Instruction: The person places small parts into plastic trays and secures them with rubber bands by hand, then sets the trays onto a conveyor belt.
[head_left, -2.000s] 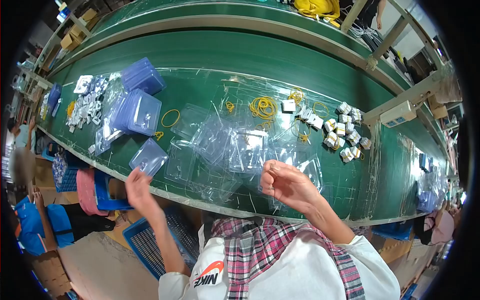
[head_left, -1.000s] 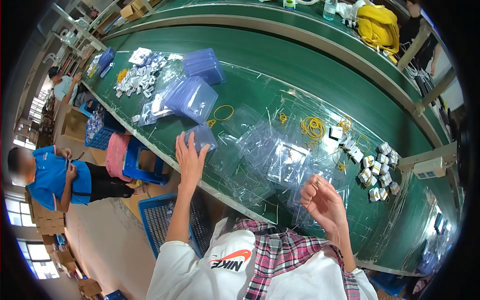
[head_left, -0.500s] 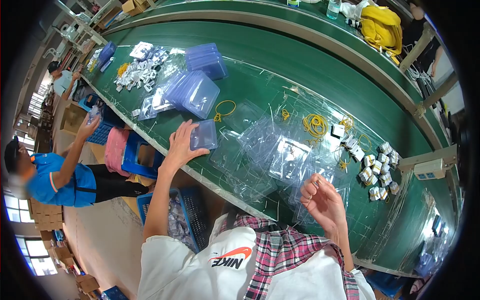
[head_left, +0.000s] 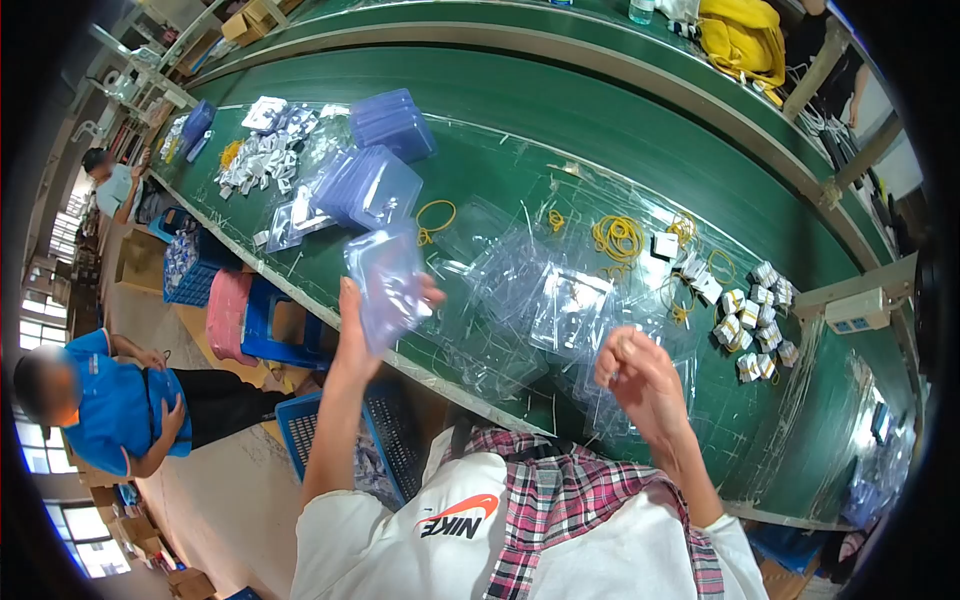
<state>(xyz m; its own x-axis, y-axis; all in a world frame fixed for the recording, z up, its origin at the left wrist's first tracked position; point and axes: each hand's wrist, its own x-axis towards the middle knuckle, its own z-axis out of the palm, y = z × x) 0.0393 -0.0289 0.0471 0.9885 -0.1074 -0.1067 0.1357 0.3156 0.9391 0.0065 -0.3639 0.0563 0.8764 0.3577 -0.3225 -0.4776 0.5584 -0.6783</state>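
My left hand (head_left: pixel 354 318) holds up a clear, bluish plastic shell (head_left: pixel 388 285), thumb on one side and fingers behind it. Just beyond it, stacks of nested clear plastic shells (head_left: pixel 375 188) stand on the green bench. My right hand (head_left: pixel 642 385) is closed, its fingers curled together over the near right of the bench; what they hold, if anything, is hidden. Below and left of it, flat clear plastic pieces (head_left: pixel 570 305) lie scattered and overlapping. A loose yellow rubber band (head_left: pixel 436 217) rests near the left hand's shell.
Yellow rubber bands (head_left: pixel 617 238) and banded bundles of white pieces (head_left: pixel 757 320) lie to the right. A pile of small white parts (head_left: pixel 275 150) sits at the far left. Beside the bench are a blue crate (head_left: pixel 385 430), a blue stool (head_left: pixel 285 325) and a person in blue (head_left: pixel 120 400).
My left hand has lifted a plastic shell off the bench and tilted it up. The right hand stays nearly in place, fingers still curled. The person in blue has lowered their raised arm.
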